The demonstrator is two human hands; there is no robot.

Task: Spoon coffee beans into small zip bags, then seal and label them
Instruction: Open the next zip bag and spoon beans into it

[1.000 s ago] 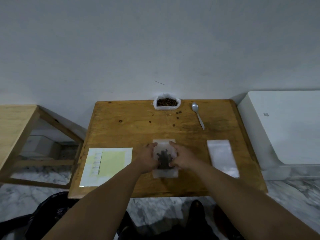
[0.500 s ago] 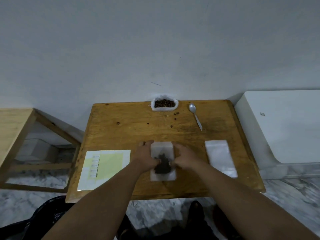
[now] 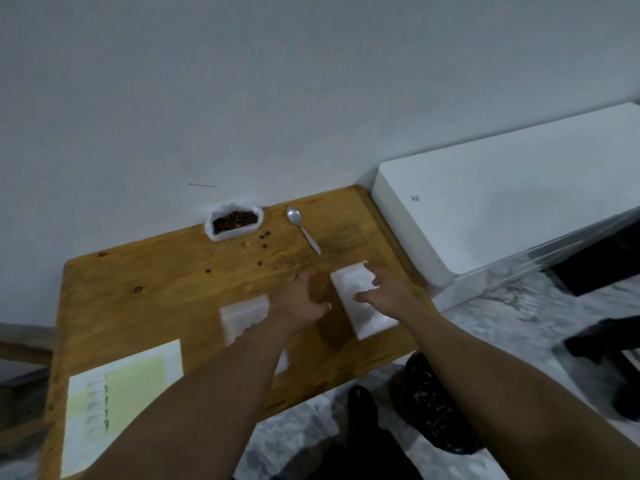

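1. A wooden table (image 3: 156,299) stands against a plain grey wall, with marbled floor below its near edge.
2. Nearest, at the table's left corner, lies a label sheet (image 3: 117,396). It is probably parked there until the labelling step.
3. Just beyond it a small bag (image 3: 244,317) lies flat, partly under the left forearm. The arm hides whether it holds beans.
4. The left hand (image 3: 298,299) hovers over bare wood between the two bags, fingers loose and holding nothing.
5. The right hand (image 3: 384,292) reaches over a flat bag (image 3: 372,322) near the table's right edge, fingers spread wide and thumb apart, as if to pick it up. The blur hides whether it touches the plastic.
6. Further back the spoon (image 3: 303,228) lies bowl away and handle toward the person, on the right hand's side for easy reach.
7. Loose beans (image 3: 265,237) are scattered just beside it, likely spilled while scooping.
8. At the far edge, against the wall, sits the open pouch of beans (image 3: 233,221), mouth up for scooping.
9. A white box (image 3: 502,209) stands just to the right of the table.
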